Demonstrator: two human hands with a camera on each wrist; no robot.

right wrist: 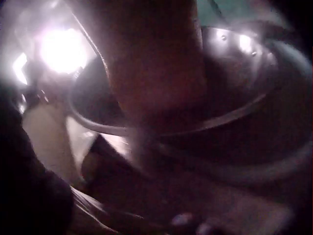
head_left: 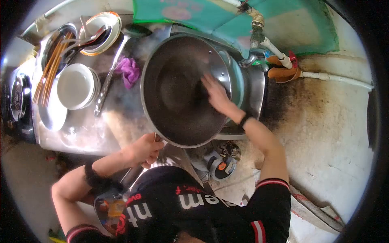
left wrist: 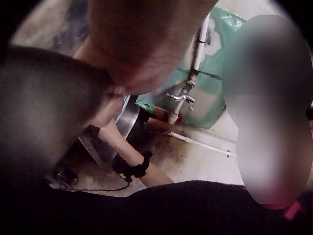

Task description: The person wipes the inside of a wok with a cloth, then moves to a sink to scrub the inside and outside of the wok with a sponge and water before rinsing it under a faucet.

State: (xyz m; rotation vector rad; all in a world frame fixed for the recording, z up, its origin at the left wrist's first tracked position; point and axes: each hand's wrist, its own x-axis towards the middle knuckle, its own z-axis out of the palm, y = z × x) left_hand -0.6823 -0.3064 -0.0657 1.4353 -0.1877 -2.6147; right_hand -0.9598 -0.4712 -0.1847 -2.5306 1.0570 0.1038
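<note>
Left hand (head_left: 142, 150), nearest the camera, curls around the wok handle at the near rim. Wok (head_left: 174, 105) sits tilted over the sink, just ahead of that hand. Right hand (head_left: 215, 95) lies inside the wok, fingers spread flat against its dark inner wall.

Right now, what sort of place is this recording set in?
Most likely a simple home kitchen's washing-up corner. A large dark metal wok sits over a steel sink below a wall tap, the right hand inside it. Stacked white bowls and wooden chopsticks rest on the steel counter.
</note>
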